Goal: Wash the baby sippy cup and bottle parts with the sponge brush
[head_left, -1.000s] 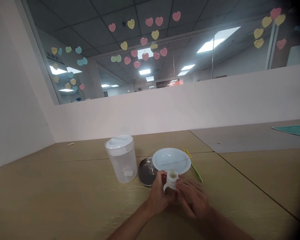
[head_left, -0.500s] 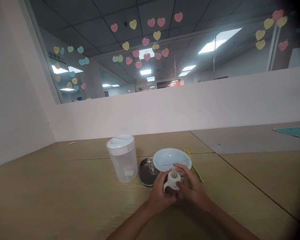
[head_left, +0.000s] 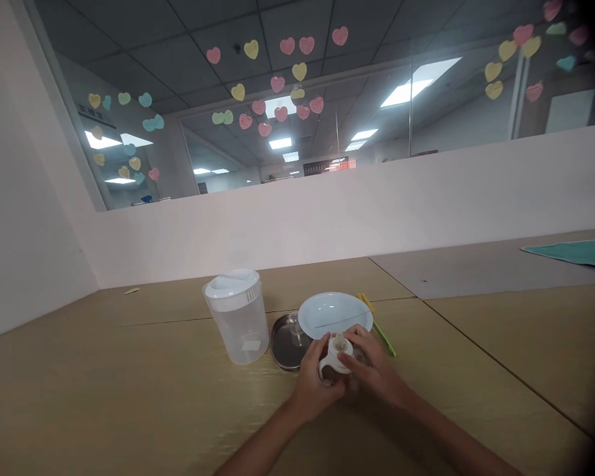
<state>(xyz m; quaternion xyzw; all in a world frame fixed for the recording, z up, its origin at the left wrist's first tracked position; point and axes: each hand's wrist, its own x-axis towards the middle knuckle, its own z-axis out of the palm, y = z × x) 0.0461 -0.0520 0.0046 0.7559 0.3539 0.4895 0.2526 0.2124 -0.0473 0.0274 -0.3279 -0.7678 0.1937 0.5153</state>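
A baby bottle with a clear nipple, a white collar and a white side handle is between my two hands. My left hand is closed around its left side, by the handle. On the right, my right hand grips the white collar with thumb and fingers. The lower part of the bottle is mostly hidden by my hands. Just beyond them sits a white bowl with a thin straight item across it. A round metal tray lies to the left, holding a small clear cup.
A translucent pitcher with a white lid stands left of the tray. Right of the bowl lies a green-and-yellow brush-like tool. A teal cloth is at the far right of the table. A low wall with glass above closes the back.
The view has shifted slightly to the right, so everything sits further left. My right hand's fingers have drawn in closer around the bottle's collar; both hands still hold the bottle.
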